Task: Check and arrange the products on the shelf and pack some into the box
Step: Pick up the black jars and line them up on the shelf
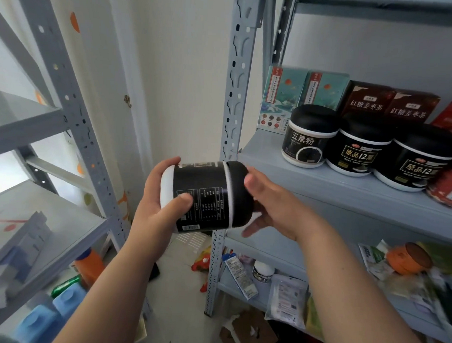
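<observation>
At far left, a grey metal rack (75, 105), slotted upright slanting across the view; flat pale packages (27, 243) on its lower board, blue jugs (55, 309) and an orange bottle (90, 266) on the floor beneath. Behind, a pale wall with orange and green dots (74, 22).

In the middle, held in the air just left of the shelf's corner post: a black jar (205, 196), lying on its side, white base to the left, black lid to the right, small-print label facing up. Left hand (153, 202) wrapped around the base end, thumb pressed on the label, fingers (168, 163) curled over the top edge, clamped on the jar. Right hand (272, 207) cupping the lid end, fingers (253, 184) spread over the lid, thumb below, likewise gripping it.

To the right, the grey shelf (322, 186). On its middle board, in front, a row of three black-lidded jars: one labelled 五黑粉 (309, 138), then two marked 原品12 (360, 148), touching side by side. Behind them, upright, two teal boxes (300, 94) and two dark red boxes (388, 103) reading 红糖姜枣茶. At far right, red packets (449, 189), partly cut off.

On the board below: loose sachets (286, 298), a small white-capped jar (263, 272), an orange tin (407, 259) on its side. On the floor under it, a torn brown carton (249, 333).
</observation>
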